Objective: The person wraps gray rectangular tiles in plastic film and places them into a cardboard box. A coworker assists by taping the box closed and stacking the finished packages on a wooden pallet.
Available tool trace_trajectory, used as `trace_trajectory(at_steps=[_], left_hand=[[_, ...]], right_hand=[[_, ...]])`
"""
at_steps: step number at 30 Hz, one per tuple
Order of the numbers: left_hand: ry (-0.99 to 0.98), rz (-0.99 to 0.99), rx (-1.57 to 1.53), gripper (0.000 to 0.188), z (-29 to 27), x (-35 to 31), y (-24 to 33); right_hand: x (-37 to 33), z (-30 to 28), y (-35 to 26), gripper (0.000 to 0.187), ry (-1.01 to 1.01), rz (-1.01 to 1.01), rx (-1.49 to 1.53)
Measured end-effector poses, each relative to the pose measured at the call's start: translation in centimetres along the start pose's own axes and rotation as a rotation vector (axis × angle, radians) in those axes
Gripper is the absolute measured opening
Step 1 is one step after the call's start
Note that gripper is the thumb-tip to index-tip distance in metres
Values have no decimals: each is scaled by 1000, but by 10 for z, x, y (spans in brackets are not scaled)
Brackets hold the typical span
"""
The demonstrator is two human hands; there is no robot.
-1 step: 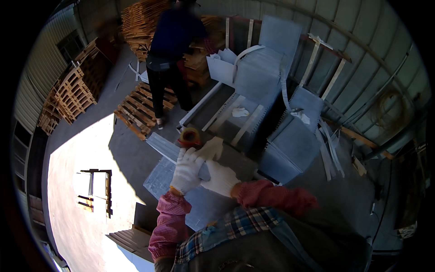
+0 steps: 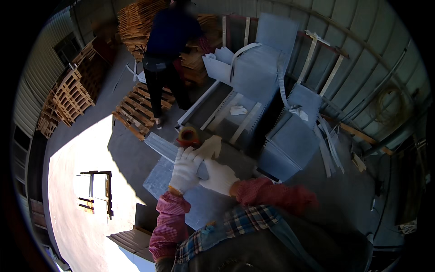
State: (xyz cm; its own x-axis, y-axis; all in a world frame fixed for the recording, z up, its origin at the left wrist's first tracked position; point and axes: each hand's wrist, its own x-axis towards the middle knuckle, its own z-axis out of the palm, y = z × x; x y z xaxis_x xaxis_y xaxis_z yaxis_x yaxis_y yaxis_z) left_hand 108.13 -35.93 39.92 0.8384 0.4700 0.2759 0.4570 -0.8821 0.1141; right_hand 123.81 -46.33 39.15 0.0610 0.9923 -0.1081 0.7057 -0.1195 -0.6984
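Left hand [image 2: 182,173] and right hand [image 2: 220,177], both gloved, meet above the grey metal sheet [image 2: 159,182]; can't tell if either grips anything (fingertips partly hidden). Tape roll [image 2: 188,135] just beyond. I'd keep fingers off the sheet's edges.

One wide fisheye view, from the left of two cameras worn side by side on the head, looks steeply down and forward over the wearer's own apron [image 2: 217,254]. The hands [image 2: 183,174] are near, just below the middle. Farther off, toward the upper edge, it reaches a co-worker [image 2: 168,41] and a wall [image 2: 358,41] bending along the round rim.
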Motion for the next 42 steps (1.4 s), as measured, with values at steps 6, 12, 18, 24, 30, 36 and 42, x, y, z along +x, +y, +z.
trace_trajectory(at_steps=[6, 12, 18, 24, 30, 36, 42], left_hand=[[58, 27, -47, 65, 9, 3, 8], [42, 13, -39, 67, 11, 3, 11], [38, 26, -24, 67, 12, 2, 9], [30, 12, -7, 67, 10, 2, 12], [16, 22, -20, 65, 9, -1, 5], [-46, 14, 27, 61, -5, -3, 1], [14, -16, -42, 65, 0, -10, 0]], right_hand=[[-1, 12, 16, 63, 123, -116, -16], [-2, 14, 18, 61, 156, -117, -8], [-4, 10, 16, 62, 130, -105, -12], [-3, 5, 15, 67, 49, -95, -26], [6, 10, 15, 62, 1, -68, -31], [8, 8, 0, 72, -9, -15, -66], [8, 17, 3, 84, 16, -21, -87]])
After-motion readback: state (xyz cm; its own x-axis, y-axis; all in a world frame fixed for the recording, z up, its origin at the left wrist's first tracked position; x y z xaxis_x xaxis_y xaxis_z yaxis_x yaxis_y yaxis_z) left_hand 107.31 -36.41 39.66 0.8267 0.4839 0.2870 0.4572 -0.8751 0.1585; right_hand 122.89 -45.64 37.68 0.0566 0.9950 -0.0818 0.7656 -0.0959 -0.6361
